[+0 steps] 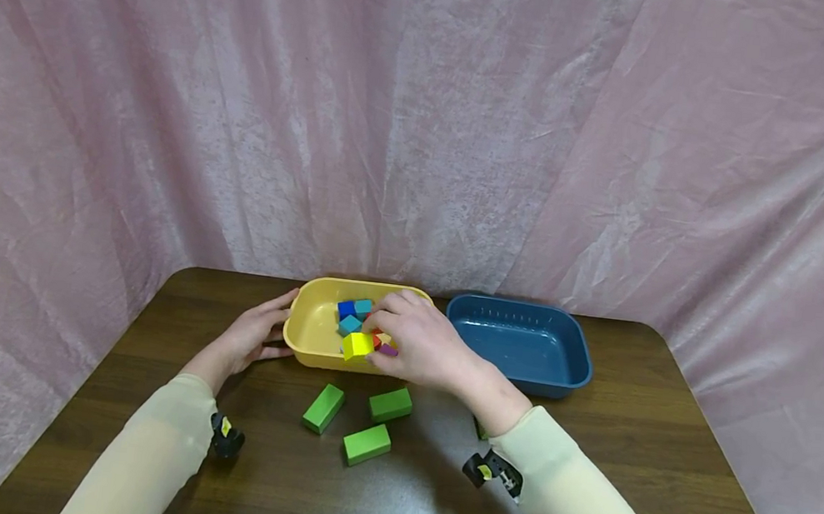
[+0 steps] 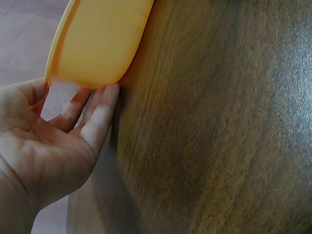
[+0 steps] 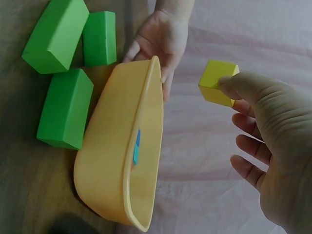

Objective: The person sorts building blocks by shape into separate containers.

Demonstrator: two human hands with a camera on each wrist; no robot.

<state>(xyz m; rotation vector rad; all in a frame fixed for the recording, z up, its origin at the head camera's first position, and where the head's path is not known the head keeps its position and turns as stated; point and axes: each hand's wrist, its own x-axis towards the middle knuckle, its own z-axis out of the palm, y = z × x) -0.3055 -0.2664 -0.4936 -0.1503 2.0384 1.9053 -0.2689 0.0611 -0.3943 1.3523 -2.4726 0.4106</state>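
My right hand [image 1: 424, 344] pinches a yellow cube [image 3: 218, 83] between thumb and finger, above the yellow bin [image 1: 312, 326]. In the right wrist view the other fingers hang loosely curled below the cube. My left hand [image 1: 253, 337] touches the left end of the bin with extended fingertips, its thumb by the rim in the left wrist view. Inside the bin lie a dark blue block [image 1: 346, 310], teal blocks [image 1: 349, 326], and red, beige and purple [image 1: 389, 350] pieces. The right hand partly covers these.
Three green blocks [image 1: 366, 444] lie on the wooden table [image 1: 268, 476] in front of the bin. Another green piece [image 1: 480, 430] shows partly behind the right wrist. To the right of the bin stands a dark blue bin [image 1: 522, 352]. A pink curtain [image 1: 426, 124] hangs behind the table.
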